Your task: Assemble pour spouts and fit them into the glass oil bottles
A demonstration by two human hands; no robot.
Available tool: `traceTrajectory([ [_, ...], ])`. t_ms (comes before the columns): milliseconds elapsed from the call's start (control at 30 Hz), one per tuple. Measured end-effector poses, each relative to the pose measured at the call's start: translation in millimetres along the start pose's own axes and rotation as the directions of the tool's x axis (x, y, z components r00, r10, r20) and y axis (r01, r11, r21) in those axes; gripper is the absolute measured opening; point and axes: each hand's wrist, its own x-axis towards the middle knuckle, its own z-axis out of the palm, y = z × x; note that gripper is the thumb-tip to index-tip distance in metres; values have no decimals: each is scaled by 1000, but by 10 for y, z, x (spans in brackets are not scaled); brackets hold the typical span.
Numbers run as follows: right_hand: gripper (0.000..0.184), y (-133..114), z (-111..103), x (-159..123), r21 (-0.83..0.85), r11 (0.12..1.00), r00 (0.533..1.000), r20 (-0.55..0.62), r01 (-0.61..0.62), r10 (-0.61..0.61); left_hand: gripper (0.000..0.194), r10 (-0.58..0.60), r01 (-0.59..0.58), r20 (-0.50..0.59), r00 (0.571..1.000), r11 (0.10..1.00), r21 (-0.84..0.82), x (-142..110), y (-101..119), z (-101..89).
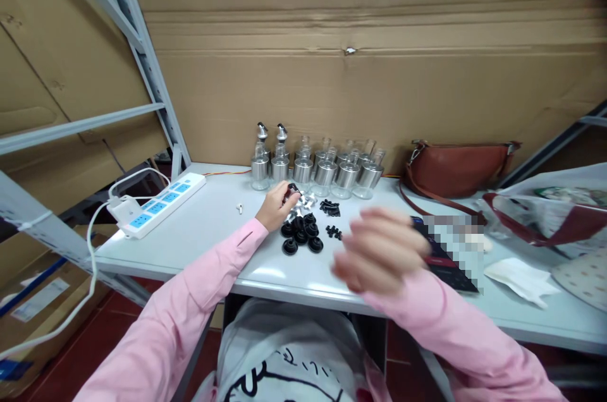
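My left hand point(274, 207) is over the table, thumb and fingers closed on a small dark and silver pour spout point(294, 189), which is partly hidden. Right beside it lies a pile of shiny silver spout pieces point(309, 201). My right hand point(384, 250) is raised above the table's front right part, and motion smears its fingers. Between the hands are a heap of round black stoppers point(300, 231), a cluster of black flaps point(331, 207) and several tiny black pieces point(334, 232). Behind stand glass bottles with steel sleeves point(327, 172); two carry silver spouts with black flaps point(282, 132).
A white power strip point(164, 206) lies at the left, and a small white item point(239, 208) near it. On the right are a brown handbag point(459, 168), a dark flat object point(446, 256) partly pixelated, a tissue point(521, 279) and a plastic bag point(569, 200). Cardboard point(284, 79) walls the back.
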Motion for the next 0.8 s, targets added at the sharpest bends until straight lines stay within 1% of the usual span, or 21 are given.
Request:
traceTrajectory([
  [33,14,100,103,24,-14,1000,998,-63,17,-18,26,-16,16,16,1000,1000,-8,-1,8,0],
  [67,18,211,218,42,-33,999,985,-167,38,-43,29,-34,35,39,999,999,-22,-3,17,2],
  [100,22,322,336,52,-61,997,975,-216,41,-54,31,-50,54,70,996,998,-45,-7,26,4],
  [167,29,505,544,40,-77,996,983,-174,47,-60,34,-75,91,147,986,990,-106,-21,49,11],
  [200,32,563,620,19,-72,994,988,-125,77,-86,35,-87,113,182,979,984,-139,-29,62,15],
  [267,35,609,710,-32,-64,994,995,-38,94,-96,38,-123,169,227,966,965,-198,-44,82,24],
  [400,35,539,734,-89,-40,994,991,93,103,-99,44,-204,278,268,942,920,-277,-60,80,39],
  [467,35,497,731,-93,-30,992,985,121,124,-120,48,-220,304,288,932,906,-294,-60,66,40],
  [567,34,462,735,-99,-41,990,982,138,138,-131,54,-199,284,304,932,920,-270,-56,63,31],
  [667,36,444,749,-111,-64,987,979,154,148,-137,57,-173,250,295,940,936,-247,-48,94,12],
  [733,39,428,764,-117,-96,985,980,151,143,-128,58,-177,260,297,938,927,-271,-42,117,3],
  [800,40,406,782,-117,-132,982,985,121,135,-120,58,-186,282,309,933,910,-303,-37,130,4],
])
